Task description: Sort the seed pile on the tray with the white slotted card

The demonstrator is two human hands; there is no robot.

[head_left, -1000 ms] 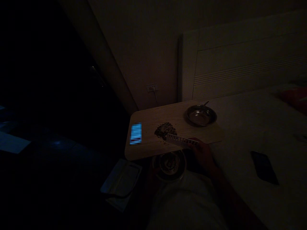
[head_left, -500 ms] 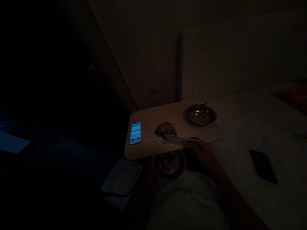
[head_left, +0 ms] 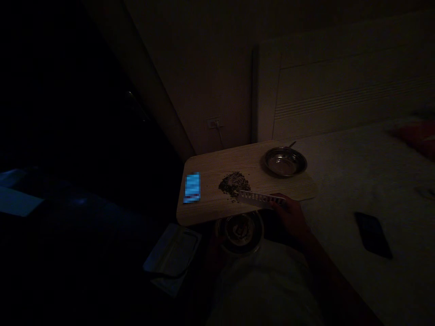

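In the head view my right hand [head_left: 288, 213] is closed on a pale flat strip with a row of holes [head_left: 254, 198]. The strip's far end touches the near right edge of a pile of small dark bits, like seeds or grains [head_left: 234, 183], spread on a wooden tabletop [head_left: 210, 208]. Below the table's near edge is a round metal bowl [head_left: 260, 233] with something pale and dark inside. My left hand [head_left: 215, 249], very dim, grips the bowl's left rim; most of its fingers are lost in the dark.
A shiny metal bowl [head_left: 285, 163] with a handle sticking out behind it stands at the table's back right. A lit, blurred phone-like screen [head_left: 192, 187] lies at the left. A dark phone [head_left: 373, 234] rests on the bed [head_left: 340, 181]. A pale box-like thing [head_left: 173, 258] is lower left.
My right hand and the holed strip have shifted slightly to the right, drawing the strip's tip back from the pile. The left hand and its bowl look the same.
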